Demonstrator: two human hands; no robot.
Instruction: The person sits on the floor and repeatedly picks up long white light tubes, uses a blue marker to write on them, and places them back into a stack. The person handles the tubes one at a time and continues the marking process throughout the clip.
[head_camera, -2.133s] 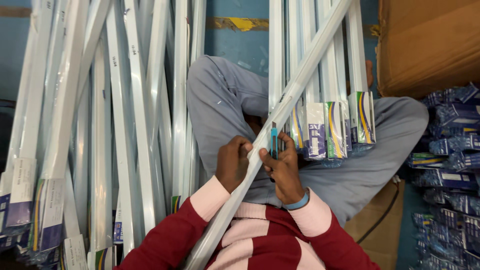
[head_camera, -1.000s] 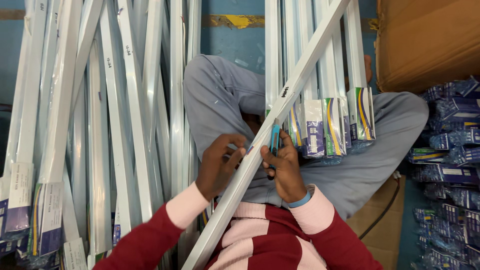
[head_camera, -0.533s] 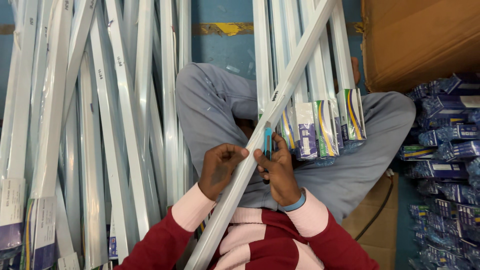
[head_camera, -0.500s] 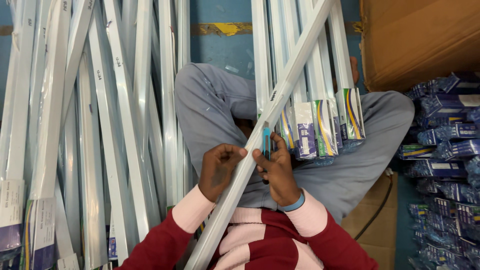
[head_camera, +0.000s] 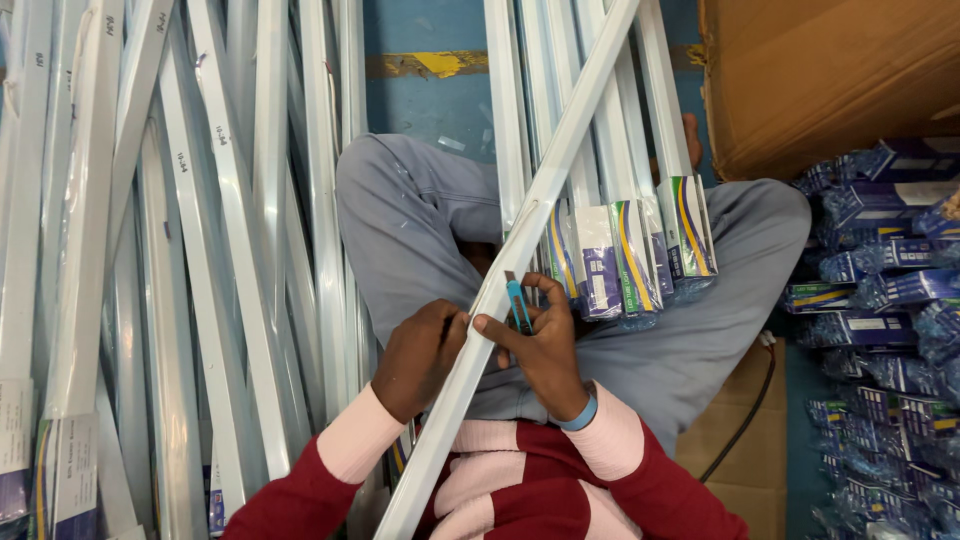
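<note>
Though one cutter (head_camera: 517, 302), two hands

A long white tube light (head_camera: 520, 250) lies slanted across my lap, running from the bottom centre of the frame up to the top right of centre. My left hand (head_camera: 420, 355) grips it from the left. My right hand (head_camera: 540, 345) holds a small blue cutter (head_camera: 517, 300) upright against its right edge.

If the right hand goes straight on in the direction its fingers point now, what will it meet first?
The right hand, holding a small blue cutter, points up and left. It would probably meet the long white tube lying diagonally across the lap at once, since its fingertips already seem to touch it.
</note>
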